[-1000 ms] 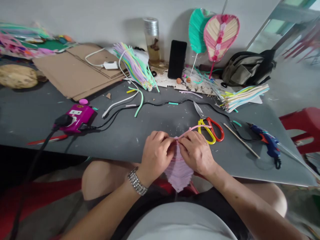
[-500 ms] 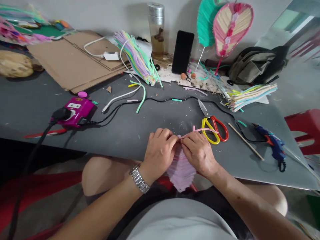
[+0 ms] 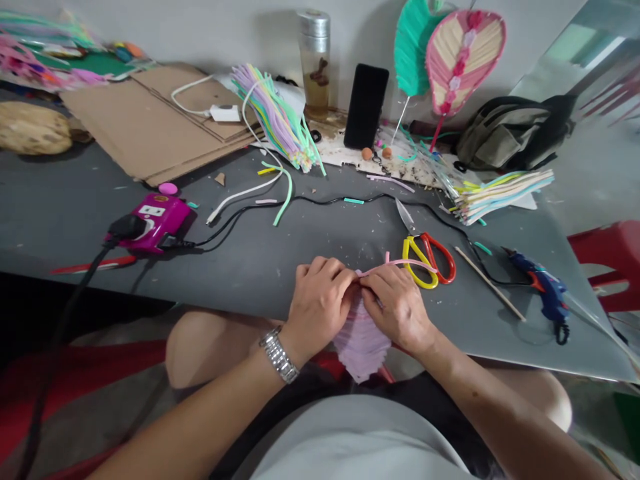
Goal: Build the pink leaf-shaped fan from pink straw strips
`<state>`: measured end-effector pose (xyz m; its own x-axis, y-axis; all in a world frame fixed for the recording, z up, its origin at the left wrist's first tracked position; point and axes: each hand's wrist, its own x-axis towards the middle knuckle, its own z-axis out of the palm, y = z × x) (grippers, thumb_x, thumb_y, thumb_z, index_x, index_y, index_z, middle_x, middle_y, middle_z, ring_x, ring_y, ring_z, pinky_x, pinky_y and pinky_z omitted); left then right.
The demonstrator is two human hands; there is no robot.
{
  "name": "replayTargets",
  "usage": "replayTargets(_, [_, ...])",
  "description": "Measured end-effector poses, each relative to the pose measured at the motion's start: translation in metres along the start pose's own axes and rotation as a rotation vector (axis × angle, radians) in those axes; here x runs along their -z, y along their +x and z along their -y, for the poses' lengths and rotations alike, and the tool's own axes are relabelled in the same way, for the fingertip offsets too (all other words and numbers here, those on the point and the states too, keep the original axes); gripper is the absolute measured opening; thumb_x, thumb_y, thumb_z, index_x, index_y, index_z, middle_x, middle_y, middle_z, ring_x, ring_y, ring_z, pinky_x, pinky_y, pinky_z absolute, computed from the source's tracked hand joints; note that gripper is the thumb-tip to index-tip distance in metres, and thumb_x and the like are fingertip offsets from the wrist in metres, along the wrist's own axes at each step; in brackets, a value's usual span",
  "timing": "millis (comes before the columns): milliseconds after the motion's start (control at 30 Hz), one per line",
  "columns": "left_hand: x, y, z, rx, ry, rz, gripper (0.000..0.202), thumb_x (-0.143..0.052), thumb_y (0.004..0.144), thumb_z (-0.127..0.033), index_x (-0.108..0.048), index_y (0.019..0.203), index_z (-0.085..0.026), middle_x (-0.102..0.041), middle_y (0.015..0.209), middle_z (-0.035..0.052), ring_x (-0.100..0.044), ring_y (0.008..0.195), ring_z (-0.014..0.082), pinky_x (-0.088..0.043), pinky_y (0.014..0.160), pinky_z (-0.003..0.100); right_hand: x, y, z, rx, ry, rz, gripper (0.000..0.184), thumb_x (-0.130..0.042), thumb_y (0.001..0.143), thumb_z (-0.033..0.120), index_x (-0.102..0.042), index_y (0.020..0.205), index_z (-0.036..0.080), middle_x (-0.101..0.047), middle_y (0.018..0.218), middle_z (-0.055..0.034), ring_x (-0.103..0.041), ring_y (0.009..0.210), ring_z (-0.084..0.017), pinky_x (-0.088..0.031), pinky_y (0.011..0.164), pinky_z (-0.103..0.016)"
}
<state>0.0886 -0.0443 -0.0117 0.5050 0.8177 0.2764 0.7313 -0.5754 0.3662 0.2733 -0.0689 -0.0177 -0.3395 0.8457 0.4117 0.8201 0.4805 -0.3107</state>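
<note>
My left hand (image 3: 320,297) is closed, pinching the top end of a pale purple leaf-shaped piece (image 3: 361,353) built of ribbed strips. Against it, my right hand (image 3: 397,303) is closed too, its thumb and fingertips meeting the left ones at that same end. A pink pipe cleaner (image 3: 415,264) runs from between the fingertips over the right hand's knuckles, its free end by the scissors' handles. The leaf hangs down below both hands, over the lap at the table edge. The fingers hide the exact spot they pinch.
Scissors (image 3: 423,253) with yellow and red handles lie near my right hand. Farther right are a wooden stick (image 3: 491,284) and a blue glue gun (image 3: 547,290). A purple power socket (image 3: 159,223) stands left; pipe cleaner bundles (image 3: 280,120), a phone (image 3: 367,107) and a bottle (image 3: 315,67) are behind.
Both hands stay pinched at the leaf's top end, almost still. The whole view has shifted very slightly; nothing has been picked up or let go.
</note>
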Motion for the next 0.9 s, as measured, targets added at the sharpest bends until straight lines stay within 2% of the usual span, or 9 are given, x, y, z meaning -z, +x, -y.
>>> replayTargets(233, [0.0001, 0.0010, -0.0003, -0.019, 0.026, 0.012, 0.015, -0.053, 0.102, -0.022, -0.068, 0.104, -0.022, -0.066, 0.097, 0.0060, -0.054, 0.094, 0.0258, -0.032, 0.077, 0.042, -0.0012, 0.0016, -0.0012, 0.038, -0.035, -0.010, 0.020, -0.053, 0.099, 0.013, -0.068, 0.087, 0.018, -0.072, 0.089, -0.0062, -0.062, 0.086, -0.021, -0.043, 0.080, -0.036])
replayTargets(433, [0.0004, 0.0018, -0.0006, -0.026, 0.035, 0.022, 0.015, -0.053, 0.102, -0.021, -0.068, 0.104, -0.022, -0.066, 0.097, 0.0063, -0.054, 0.095, 0.0264, -0.032, 0.076, 0.042, -0.0008, 0.0025, -0.0014, 0.039, -0.062, 0.038, 0.027, -0.051, 0.100, 0.013, -0.066, 0.079, 0.020, -0.071, 0.086, -0.0056, -0.059, 0.085, -0.020, -0.039, 0.079, -0.036])
replayTargets(667, [0.0001, 0.0021, -0.0009, -0.037, 0.054, 0.017, 0.017, -0.052, 0.102, -0.021, -0.069, 0.102, -0.022, -0.066, 0.096, 0.0067, -0.054, 0.095, 0.0262, -0.033, 0.077, 0.041, -0.0008, 0.0026, -0.0032, 0.055, -0.095, 0.040, 0.025, -0.052, 0.101, 0.015, -0.069, 0.083, 0.019, -0.070, 0.084, -0.0053, -0.058, 0.083, -0.020, -0.037, 0.080, -0.036])
replayTargets(767, [-0.0007, 0.0000, -0.0015, -0.022, 0.055, -0.032, 0.016, -0.053, 0.101, -0.021, -0.070, 0.102, -0.022, -0.067, 0.096, 0.0066, -0.056, 0.095, 0.0261, -0.034, 0.077, 0.041, 0.0000, 0.0015, -0.0035, 0.064, -0.087, 0.017, 0.023, -0.052, 0.101, 0.016, -0.070, 0.087, 0.019, -0.072, 0.088, -0.0058, -0.061, 0.086, -0.021, -0.038, 0.082, -0.036])
replayTargets(900, [-0.0009, -0.0066, 0.0000, 0.026, 0.009, -0.157, 0.015, -0.059, 0.096, -0.017, -0.069, 0.107, -0.020, -0.069, 0.102, 0.0073, -0.057, 0.099, 0.0258, -0.039, 0.082, 0.041, 0.0001, 0.0002, -0.0032, 0.065, -0.051, -0.025, 0.018, -0.055, 0.100, 0.017, -0.072, 0.093, 0.018, -0.074, 0.093, -0.0067, -0.063, 0.089, -0.021, -0.040, 0.084, -0.037])
